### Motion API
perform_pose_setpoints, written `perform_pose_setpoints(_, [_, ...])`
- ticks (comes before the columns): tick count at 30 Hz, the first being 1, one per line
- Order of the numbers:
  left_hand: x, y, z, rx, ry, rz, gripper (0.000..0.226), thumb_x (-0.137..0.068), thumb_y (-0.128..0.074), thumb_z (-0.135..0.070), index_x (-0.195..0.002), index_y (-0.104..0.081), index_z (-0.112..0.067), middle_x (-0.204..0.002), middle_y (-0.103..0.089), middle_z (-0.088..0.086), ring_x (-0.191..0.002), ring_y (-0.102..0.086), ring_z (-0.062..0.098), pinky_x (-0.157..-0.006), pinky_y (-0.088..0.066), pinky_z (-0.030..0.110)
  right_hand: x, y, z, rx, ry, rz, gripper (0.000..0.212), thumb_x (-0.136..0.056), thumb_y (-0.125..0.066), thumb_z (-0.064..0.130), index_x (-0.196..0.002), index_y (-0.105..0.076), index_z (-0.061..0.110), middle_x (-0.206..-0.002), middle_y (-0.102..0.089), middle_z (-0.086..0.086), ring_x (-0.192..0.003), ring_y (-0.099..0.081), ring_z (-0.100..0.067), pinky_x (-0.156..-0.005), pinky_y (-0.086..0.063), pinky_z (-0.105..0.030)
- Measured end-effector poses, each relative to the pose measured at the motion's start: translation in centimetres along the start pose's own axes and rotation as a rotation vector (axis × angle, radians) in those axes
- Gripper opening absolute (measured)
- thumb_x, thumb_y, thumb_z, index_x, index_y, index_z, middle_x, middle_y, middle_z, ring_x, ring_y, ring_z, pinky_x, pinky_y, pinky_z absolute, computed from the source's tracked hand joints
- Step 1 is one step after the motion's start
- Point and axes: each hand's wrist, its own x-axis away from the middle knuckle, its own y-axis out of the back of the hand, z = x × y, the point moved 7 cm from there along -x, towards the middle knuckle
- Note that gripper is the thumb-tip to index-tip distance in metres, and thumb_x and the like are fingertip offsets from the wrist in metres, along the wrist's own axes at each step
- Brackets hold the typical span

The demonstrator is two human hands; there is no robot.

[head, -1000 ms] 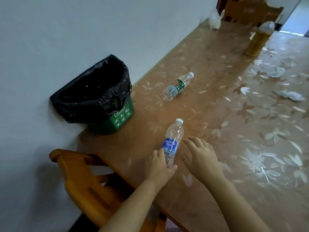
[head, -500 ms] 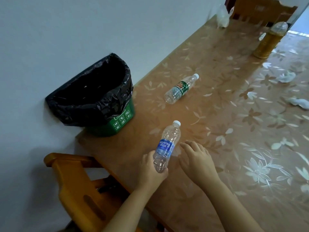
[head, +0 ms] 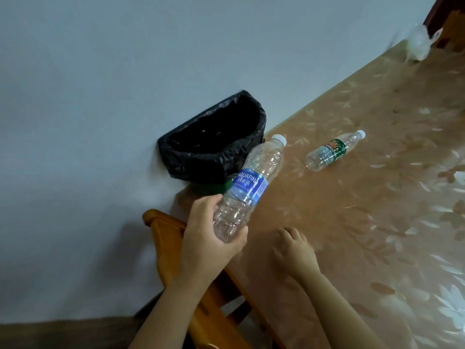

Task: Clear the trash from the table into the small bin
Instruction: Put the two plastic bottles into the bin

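Note:
My left hand (head: 208, 238) grips the base of an empty clear bottle with a blue label (head: 251, 185), held off the table and tilted, its white cap pointing up towards the bin. The small green bin (head: 214, 144), lined with a black bag, stands at the table's corner against the wall, just beyond the bottle. My right hand (head: 294, 250) rests palm down on the table with fingers apart, holding nothing. A second empty bottle with a green label (head: 332, 150) lies on its side further along the table.
The table (head: 377, 210) has a brown leaf-patterned cover. A wooden chair (head: 171, 238) stands under my left arm at the table's near end. A crumpled clear plastic bag (head: 416, 44) sits at the far end beside the wall.
My left hand has lifted the blue-label bottle off the table and moved it towards the bin. The right hand has let go and stays on the table. The view has swung left.

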Motion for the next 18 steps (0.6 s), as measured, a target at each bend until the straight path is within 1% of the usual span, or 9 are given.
perform_pose_setpoints(1, [-0.4, 0.9, -0.4, -0.009, -0.025, -0.022, 0.067, -0.062, -0.078, -0.025, -0.120, -0.044, -0.015, -0.111, -0.050, 0.005, -0.095, -0.054, 0.009, -0.071, -0.045, 0.004, -0.3, -0.6, 0.2, 0.001, 0.004, 0.016, 0.049, -0.081, -0.054, 0.037, -0.126, -0.043, 0.020, -0.136, -0.043, -0.004, -0.121, -0.038, -0.028, -0.093, -0.043, -0.039])
perform_pose_setpoints(3, [-1.2, 2.8, -1.1, -0.017, -0.066, -0.070, 0.067, -0.061, -0.080, -0.019, -0.119, -0.048, -0.009, -0.111, -0.048, 0.007, -0.096, -0.054, 0.008, -0.073, -0.041, 0.000, -0.8, -1.5, 0.4, 0.020, 0.010, 0.034, 0.046, -0.081, -0.053, 0.039, -0.122, -0.045, 0.021, -0.134, -0.044, -0.003, -0.120, -0.038, -0.028, -0.089, -0.045, -0.039])
perform_pose_setpoints(6, [-2.8, 5.3, -1.6, -0.002, -0.079, -0.144, 0.066, -0.062, -0.078, -0.025, -0.118, -0.048, -0.010, -0.110, -0.046, 0.006, -0.098, -0.051, -0.005, -0.071, -0.041, -0.001, -1.2, -2.1, 0.2, 0.091, 0.014, 0.033, 0.041, -0.081, -0.052, 0.043, -0.118, -0.048, 0.025, -0.131, -0.044, 0.001, -0.117, -0.036, -0.025, -0.084, -0.047, -0.038])
perform_pose_setpoints(8, [-3.9, 6.7, -1.9, -0.008, -0.083, -0.195, 0.065, -0.062, -0.079, -0.027, -0.117, -0.049, -0.010, -0.110, -0.047, 0.004, -0.098, -0.049, -0.010, -0.072, -0.041, -0.001, -1.2, -2.3, 0.0, 0.125, 0.020, 0.023, 0.041, -0.080, -0.053, 0.044, -0.117, -0.049, 0.027, -0.130, -0.043, 0.002, -0.116, -0.036, -0.024, -0.084, -0.046, -0.038])
perform_pose_setpoints(9, [-4.5, 7.2, -2.0, -0.018, -0.084, -0.214, 0.064, -0.062, -0.080, -0.025, -0.117, -0.049, -0.010, -0.110, -0.047, 0.004, -0.097, -0.049, -0.010, -0.073, -0.040, -0.001, -1.2, -2.4, -0.1, 0.140, 0.024, 0.024, 0.041, -0.080, -0.053, 0.044, -0.117, -0.049, 0.028, -0.130, -0.042, 0.002, -0.117, -0.035, -0.023, -0.084, -0.046, -0.038])
perform_pose_setpoints(12, [-6.3, 8.3, -2.4, -0.051, -0.108, -0.244, 0.060, -0.065, -0.078, -0.018, -0.115, -0.049, -0.007, -0.110, -0.049, 0.007, -0.090, -0.052, -0.002, -0.074, -0.037, -0.003, -1.3, -2.7, -0.2, 0.168, 0.035, 0.047, 0.045, -0.080, -0.054, 0.047, -0.120, -0.046, 0.029, -0.133, -0.038, 0.004, -0.121, -0.032, -0.023, -0.089, -0.044, -0.041])
perform_pose_setpoints(15, [-7.9, 9.2, -2.7, -0.093, -0.139, -0.282, 0.058, -0.066, -0.076, -0.021, -0.115, -0.048, -0.008, -0.109, -0.047, 0.002, -0.094, -0.046, -0.002, -0.074, -0.035, -0.005, -1.3, -2.8, -0.4, 0.172, 0.038, 0.053, 0.046, -0.080, -0.053, 0.048, -0.123, -0.044, 0.030, -0.135, -0.037, 0.004, -0.123, -0.030, -0.023, -0.091, -0.043, -0.041])
perform_pose_setpoints(18, [-9.4, 9.8, -2.5, -0.098, -0.139, -0.306, 0.059, -0.067, -0.075, -0.025, -0.118, -0.047, -0.012, -0.111, -0.045, 0.000, -0.093, -0.046, 0.000, -0.072, -0.036, -0.004, -1.3, -2.9, -0.4, 0.178, 0.049, 0.047, 0.047, -0.081, -0.051, 0.048, -0.124, -0.043, 0.031, -0.136, -0.036, 0.005, -0.125, -0.029, -0.022, -0.091, -0.042, -0.040])
